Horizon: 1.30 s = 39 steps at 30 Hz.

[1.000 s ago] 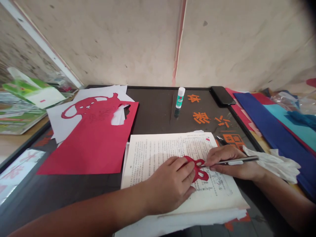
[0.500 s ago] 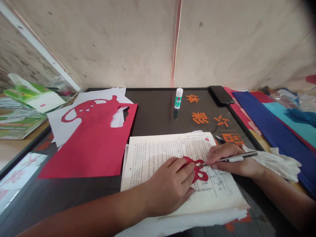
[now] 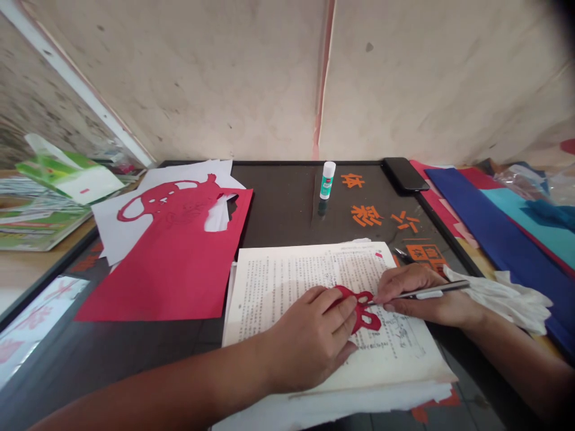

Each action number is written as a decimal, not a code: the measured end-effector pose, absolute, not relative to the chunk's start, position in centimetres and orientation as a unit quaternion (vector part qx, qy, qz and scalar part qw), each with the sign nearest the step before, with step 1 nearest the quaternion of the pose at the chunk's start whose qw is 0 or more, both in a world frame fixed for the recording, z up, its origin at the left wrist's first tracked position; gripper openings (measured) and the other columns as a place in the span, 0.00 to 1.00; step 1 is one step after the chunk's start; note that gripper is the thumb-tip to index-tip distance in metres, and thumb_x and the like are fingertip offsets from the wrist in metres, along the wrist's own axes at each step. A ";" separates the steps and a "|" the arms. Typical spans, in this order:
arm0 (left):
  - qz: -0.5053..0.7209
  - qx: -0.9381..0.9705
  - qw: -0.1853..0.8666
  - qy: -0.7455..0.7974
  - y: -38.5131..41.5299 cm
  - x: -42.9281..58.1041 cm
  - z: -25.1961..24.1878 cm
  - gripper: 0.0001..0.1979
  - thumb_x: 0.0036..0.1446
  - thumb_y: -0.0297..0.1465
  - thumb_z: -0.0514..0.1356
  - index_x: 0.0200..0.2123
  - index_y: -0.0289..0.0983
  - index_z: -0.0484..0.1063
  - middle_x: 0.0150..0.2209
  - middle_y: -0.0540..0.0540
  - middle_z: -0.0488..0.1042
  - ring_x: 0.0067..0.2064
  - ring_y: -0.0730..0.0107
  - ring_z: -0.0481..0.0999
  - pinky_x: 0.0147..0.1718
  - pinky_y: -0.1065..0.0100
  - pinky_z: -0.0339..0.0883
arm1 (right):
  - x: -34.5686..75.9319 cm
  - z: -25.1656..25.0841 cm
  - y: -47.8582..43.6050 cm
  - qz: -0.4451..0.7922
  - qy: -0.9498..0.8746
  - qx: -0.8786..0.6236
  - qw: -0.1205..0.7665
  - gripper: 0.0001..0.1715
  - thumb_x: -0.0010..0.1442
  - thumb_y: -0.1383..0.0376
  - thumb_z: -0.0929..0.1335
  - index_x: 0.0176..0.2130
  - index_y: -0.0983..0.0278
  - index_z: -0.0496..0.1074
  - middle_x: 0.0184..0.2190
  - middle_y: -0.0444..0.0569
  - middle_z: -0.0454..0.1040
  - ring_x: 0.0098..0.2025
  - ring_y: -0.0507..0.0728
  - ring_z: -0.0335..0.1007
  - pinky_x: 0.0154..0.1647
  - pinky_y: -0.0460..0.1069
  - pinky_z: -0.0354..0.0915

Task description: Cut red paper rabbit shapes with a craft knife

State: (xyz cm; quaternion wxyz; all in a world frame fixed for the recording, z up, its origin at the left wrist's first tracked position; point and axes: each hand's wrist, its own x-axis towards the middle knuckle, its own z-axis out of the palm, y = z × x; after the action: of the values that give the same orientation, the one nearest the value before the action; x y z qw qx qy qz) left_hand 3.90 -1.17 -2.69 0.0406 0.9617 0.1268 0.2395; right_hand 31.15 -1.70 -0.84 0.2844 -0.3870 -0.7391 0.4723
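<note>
My left hand (image 3: pixel 317 335) rests on an open book (image 3: pixel 278 281), its bent fingers pinning a small red paper cutout (image 3: pixel 371 322) against the page. Part of the cutout is under those fingers; the visible end has two looped shapes with holes. In my right hand (image 3: pixel 417 293) is a slim silver craft knife (image 3: pixel 442 287), gripped like a pen. Its thin tip meets the cutout between the two loops, just right of my left fingers.
A larger red sheet (image 3: pixel 166 269) with a cut animal shape lies left on white paper. A glue stick (image 3: pixel 327 181) stands behind the book. Orange cut characters (image 3: pixel 366 215), a black phone (image 3: pixel 404 175), white gloves (image 3: pixel 507 299) and blue paper (image 3: pixel 476 209) are to the right.
The whole view has shifted slightly. Both hands keep nearly the same pose, with the knife tip still at the cutout between its loops.
</note>
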 end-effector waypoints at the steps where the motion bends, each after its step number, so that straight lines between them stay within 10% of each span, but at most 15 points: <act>1: 0.240 0.962 0.041 0.127 -1.2 3.9 -2.7 0.18 0.68 0.34 0.52 0.50 0.26 0.73 0.52 0.37 0.75 0.52 0.52 0.70 0.49 0.54 0.67 | 31.1 -0.8 -1.7 0.471 -0.740 -0.386 0.286 0.11 0.59 0.69 0.71 0.41 0.58 0.82 0.32 0.48 0.80 0.32 0.54 0.77 0.33 0.48 0.71; 39: 0.180 0.973 0.061 0.130 -1.1 4.0 -2.1 0.21 0.70 0.34 0.51 0.58 0.27 0.68 0.63 0.39 0.66 0.54 0.53 0.68 0.50 0.52 0.67 | 31.8 -0.6 -1.5 0.455 -0.785 -0.335 0.255 0.12 0.61 0.72 0.70 0.43 0.62 0.81 0.34 0.48 0.82 0.35 0.52 0.78 0.37 0.45 0.71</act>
State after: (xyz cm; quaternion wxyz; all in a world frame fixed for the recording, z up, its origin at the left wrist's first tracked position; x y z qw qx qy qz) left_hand 3.98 -1.06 -2.14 0.0605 0.9732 0.1297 0.1798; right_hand 31.78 -1.48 -0.58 0.2551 -0.3352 -0.7848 0.4547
